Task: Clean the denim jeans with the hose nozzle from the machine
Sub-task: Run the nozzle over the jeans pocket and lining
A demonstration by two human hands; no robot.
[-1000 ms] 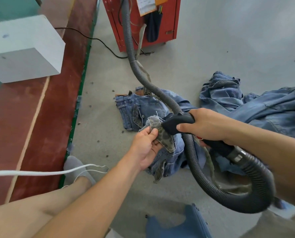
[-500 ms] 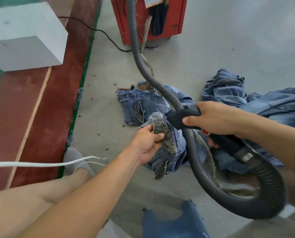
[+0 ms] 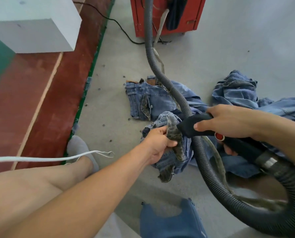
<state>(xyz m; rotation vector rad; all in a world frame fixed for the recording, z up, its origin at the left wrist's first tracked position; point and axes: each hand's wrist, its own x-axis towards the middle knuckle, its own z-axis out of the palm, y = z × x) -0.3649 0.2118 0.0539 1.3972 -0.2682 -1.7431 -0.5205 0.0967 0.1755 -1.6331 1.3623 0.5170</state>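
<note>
Blue denim jeans (image 3: 153, 102) lie crumpled on the grey floor in front of me. My left hand (image 3: 158, 144) grips a bunched fold of them with a mottled lining showing. My right hand (image 3: 229, 121) holds the black hose nozzle (image 3: 189, 127), whose tip touches that fold. A ribbed grey hose (image 3: 151, 54) runs from the nozzle's rear, loops round at lower right and climbs to the red machine (image 3: 167, 16) at the top.
More denim garments (image 3: 238, 91) are piled at right. A white block (image 3: 31, 23) stands at upper left on a red and green floor strip. My leg and socked foot (image 3: 78, 148) are at left, a white cord (image 3: 40, 158) across them. A blue cloth (image 3: 170, 220) lies at the bottom.
The fold in my left hand has lifted slightly and the nozzle has stayed against it. The view has tilted down a little.
</note>
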